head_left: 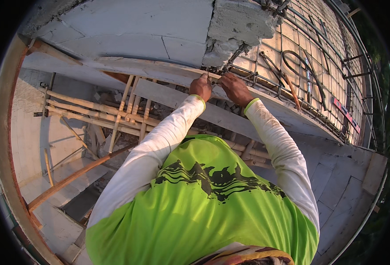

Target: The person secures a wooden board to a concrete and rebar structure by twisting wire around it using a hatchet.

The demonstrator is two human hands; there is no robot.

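My left hand point(200, 86) is closed at the edge of a long board point(159, 68), just below a broken concrete end point(237, 28). Close beside it on the right, my right hand point(236, 89) is also closed, its fingers pointing toward the left one. Dark steel bars point(230, 61) stick out of the concrete right above both hands. Something thin shows between the fingertips, too small to name. Both arms reach forward in white sleeves with yellow-green cuffs.
A steel bar mesh point(331, 57) covers the panel at right. Long-handled pincers point(274, 68), a bent black bar point(320, 86) and a red spirit level point(346, 115) lie on it. Below at left are bamboo poles point(82, 106), a plank point(173, 99), a wooden beam point(67, 182) and rubble.
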